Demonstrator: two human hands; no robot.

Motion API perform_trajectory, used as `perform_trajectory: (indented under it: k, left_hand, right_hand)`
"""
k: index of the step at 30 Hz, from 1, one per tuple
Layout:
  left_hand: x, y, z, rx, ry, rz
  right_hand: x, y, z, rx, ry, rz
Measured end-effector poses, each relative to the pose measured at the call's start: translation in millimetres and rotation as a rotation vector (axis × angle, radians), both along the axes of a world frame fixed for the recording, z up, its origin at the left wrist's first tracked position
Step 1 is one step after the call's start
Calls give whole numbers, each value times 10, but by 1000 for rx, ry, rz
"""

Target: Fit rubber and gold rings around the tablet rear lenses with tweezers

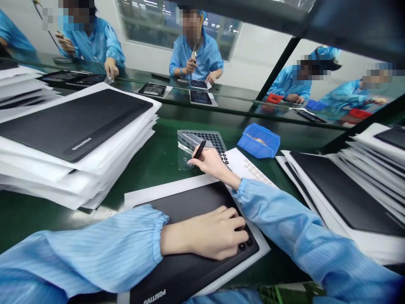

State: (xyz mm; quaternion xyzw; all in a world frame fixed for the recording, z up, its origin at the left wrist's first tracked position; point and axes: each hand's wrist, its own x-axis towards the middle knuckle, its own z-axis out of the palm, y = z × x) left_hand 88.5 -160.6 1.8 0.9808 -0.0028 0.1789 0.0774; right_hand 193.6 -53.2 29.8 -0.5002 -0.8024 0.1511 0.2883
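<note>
A black tablet [183,202] marked POSITIVO lies back up on white sheeting in front of me. My left hand [209,232] rests on its back with bent fingers, fingertips at the right edge beside the camera openings. Their tips are partly hidden. My right hand [211,160] is closed around a black pen-like tool [200,149], whose lower end I cannot make out. That hand is over a clear sheet [186,158] with rows of black rings [212,137]. Beside it lies a white sheet [236,160] with pale rings.
A blue bin [259,141] with small parts stands beyond the sheets. Stacked tablets with white sheeting rise at left [79,122] and right [348,190]. Across the green bench [171,118], co-workers in blue sit at a line holding several devices [201,97]. A dark shelf [275,21] overhangs the upper right.
</note>
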Motion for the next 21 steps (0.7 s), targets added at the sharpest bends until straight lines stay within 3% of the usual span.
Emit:
perform_trajectory:
  k: [4, 9, 13, 17, 19, 21]
  left_hand:
    - [-4, -9, 20, 6, 24, 5]
    - [-7, 21, 68, 3, 92, 59]
    - [-174, 208, 123, -82, 152, 389]
    - [-497, 478, 252, -110, 208, 784]
    - [-618, 557, 324, -163, 282, 868]
    - [-676, 585, 368, -237, 363, 868]
  right_hand:
    - [80, -197, 248, 15, 25, -32]
    - [430, -686, 496, -30, -161, -128]
    - [759, -1012, 370, -134, -290, -263]
    - [933, -1092, 135, -208, -275, -368]
    - [946, -1081, 46, -214, -221, -376]
    - [934, -1072, -21, -203, -161, -351]
